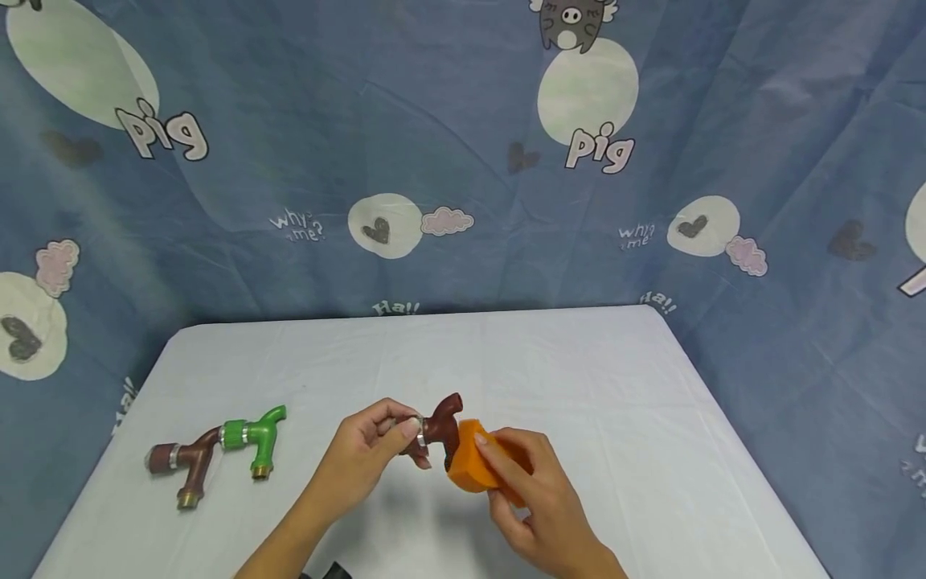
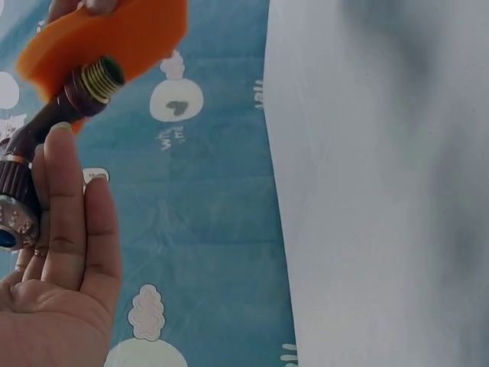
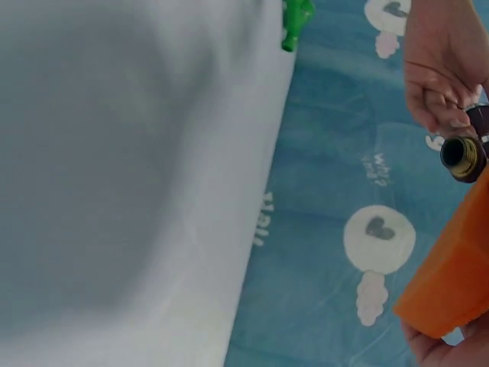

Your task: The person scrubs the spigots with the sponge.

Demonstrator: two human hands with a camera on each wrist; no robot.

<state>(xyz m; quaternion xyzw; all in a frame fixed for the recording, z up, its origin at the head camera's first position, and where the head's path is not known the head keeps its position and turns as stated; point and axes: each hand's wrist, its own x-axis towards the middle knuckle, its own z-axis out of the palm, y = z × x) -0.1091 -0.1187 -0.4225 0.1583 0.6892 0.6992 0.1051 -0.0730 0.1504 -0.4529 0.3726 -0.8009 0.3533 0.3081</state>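
Observation:
My left hand [image 1: 370, 446] grips a brown tap [image 1: 441, 426] by its knob end, thumb on top, above the white table. In the left wrist view the threaded brass end of this tap [image 2: 101, 79] points away from the palm. My right hand [image 1: 531, 490] pinches an orange sponge [image 1: 473, 462] between thumb and fingers, its face against the side of the tap. The sponge [image 3: 451, 267] is bent in the right wrist view, with the tap's open brass mouth [image 3: 461, 155] just above it.
On the left of the white table [image 1: 579, 362] lie another brown tap [image 1: 195, 462] and a green tap [image 1: 264, 438], end to end. A small black object [image 1: 336, 571] shows at the front edge. Blue printed cloth [image 1: 463, 145] hangs behind and at the sides.

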